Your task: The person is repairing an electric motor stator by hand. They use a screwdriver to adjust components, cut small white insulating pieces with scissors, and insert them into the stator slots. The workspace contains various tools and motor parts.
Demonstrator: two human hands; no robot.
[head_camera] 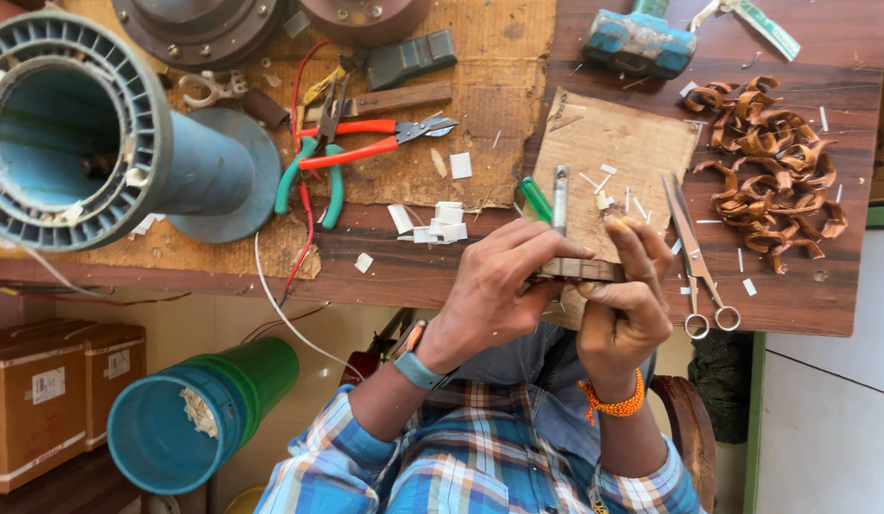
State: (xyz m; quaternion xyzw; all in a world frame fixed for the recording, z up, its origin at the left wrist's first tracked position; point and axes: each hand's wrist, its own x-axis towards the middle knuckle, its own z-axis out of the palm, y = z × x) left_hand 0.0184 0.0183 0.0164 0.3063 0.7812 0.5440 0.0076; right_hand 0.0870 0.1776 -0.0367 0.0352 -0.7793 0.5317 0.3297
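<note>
Right at the near edge of the wooden workbench (823,305), both hands close together on a thin flat brownish strip (580,269), which lies level between them. From the one side the left hand (494,286) covers the strip, fingers laid over its top and thumb underneath, so that end is mostly hidden. From the other side the right hand (627,305) pinches the other end, fingertips curled over the top edge and thumb pressed from below; both grips are narrow and tight on the strip. Only the middle stretch of the strip shows between the two hands. Just beyond the fingers, a green-handled tool (535,198) and a slim metal tool (560,195) lie on a piece of cardboard (613,143). Scissors (694,257) rest just beside the right hand, with a heap of curled brown strips (770,162) farther out. Red-handled pliers (366,143) and small white paper scraps (440,224) lie beyond the left hand.
</note>
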